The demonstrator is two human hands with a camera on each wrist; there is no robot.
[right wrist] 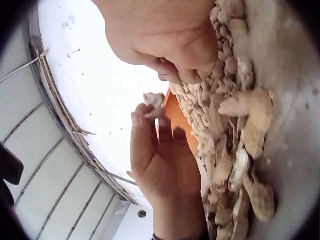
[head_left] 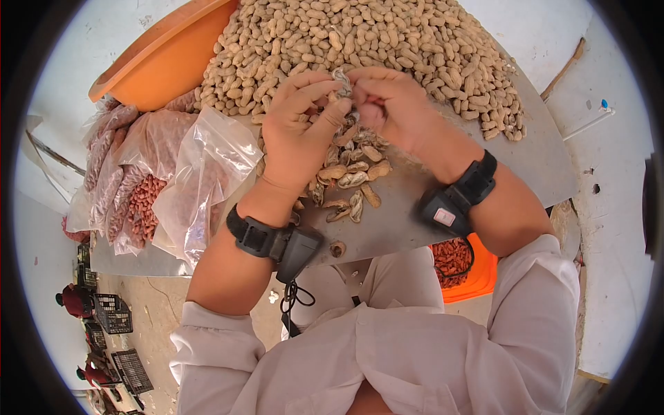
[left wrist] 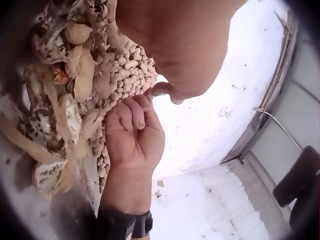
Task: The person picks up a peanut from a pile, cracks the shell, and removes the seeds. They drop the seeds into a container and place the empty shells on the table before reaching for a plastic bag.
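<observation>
Between the thumb and fingers of the left hand (head_left: 301, 124) is a cracked, pale peanut shell (head_left: 341, 77). The right wrist view shows this shell (right wrist: 154, 100) at the fingertips of the left hand (right wrist: 167, 165). Close to its right, the right hand (head_left: 398, 111) has curled fingers; no object shows in them, though the inside of the palm is hidden. In the left wrist view the right hand (left wrist: 132, 135) is curled beside the left thumb. Broken shells (head_left: 354, 178) lie on the grey table (head_left: 408, 214) below both hands.
Whole peanuts (head_left: 297, 41) form a large pile behind the hands. An orange basin (head_left: 159, 55) tilts at the back left, near plastic bags (head_left: 162, 145) of reddish kernels. Below the table's front edge is an orange container (head_left: 477, 277) with red-brown contents.
</observation>
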